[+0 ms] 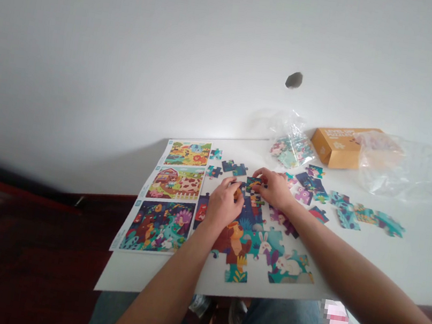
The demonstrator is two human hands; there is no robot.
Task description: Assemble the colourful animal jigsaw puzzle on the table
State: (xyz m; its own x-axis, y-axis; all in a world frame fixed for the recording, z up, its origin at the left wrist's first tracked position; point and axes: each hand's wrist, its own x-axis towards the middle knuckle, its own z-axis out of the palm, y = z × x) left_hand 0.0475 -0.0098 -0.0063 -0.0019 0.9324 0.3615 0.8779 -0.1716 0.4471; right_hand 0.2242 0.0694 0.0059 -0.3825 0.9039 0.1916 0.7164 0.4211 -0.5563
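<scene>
A partly joined jigsaw puzzle (250,221) lies on the white table, showing a bear, rabbits and dark blue forest. My right hand (275,188) pinches a dark puzzle piece (253,183) at the top edge of the joined part. Just left of it, my left hand (227,201) has its fingers curled onto the puzzle's upper left, gripping its edge; the fingertips partly cover the pieces there. A printed picture sheet (171,207) with three scenes lies to the left, its bottom scene matching the puzzle's colours. Loose puzzle pieces (234,168) lie beyond my hands.
More pieces (312,184) spread to the right, along with a joined strip (378,219). At the back stand a clear bag of pieces (291,149), an orange puzzle box (340,145) and a crumpled plastic bag (405,168). The white wall (133,63) borders the table (415,267).
</scene>
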